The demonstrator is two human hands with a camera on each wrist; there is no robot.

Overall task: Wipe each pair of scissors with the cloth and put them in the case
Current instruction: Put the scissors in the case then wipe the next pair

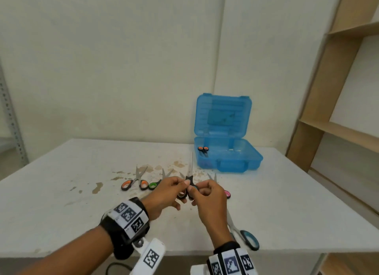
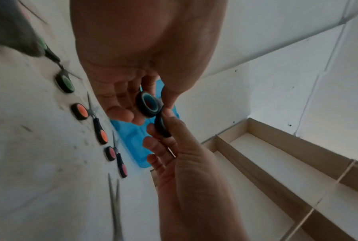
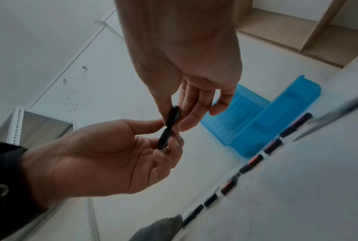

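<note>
Both hands hold one pair of black-and-teal scissors [image 1: 190,180] above the table, blades pointing up and away. My left hand [image 1: 183,184] pinches one handle ring [image 2: 149,104]. My right hand [image 1: 192,189] pinches the other ring [image 3: 174,114]. Behind them, the blue case [image 1: 250,160] stands open with a small orange-handled pair [image 1: 203,150] inside. On the table lie an orange pair [image 1: 134,182], a green pair [image 1: 155,185] and a pink pair [image 1: 227,193]. Large teal scissors [image 1: 246,235] lie near the front edge. A grey cloth [image 2: 15,32] shows only in the wrist views.
The white table [image 1: 61,192] has brown stains [image 1: 97,187] at its middle. A wooden shelf unit [image 1: 338,110] stands to the right and a metal rack [image 1: 10,121] to the left. The wall is close behind the case.
</note>
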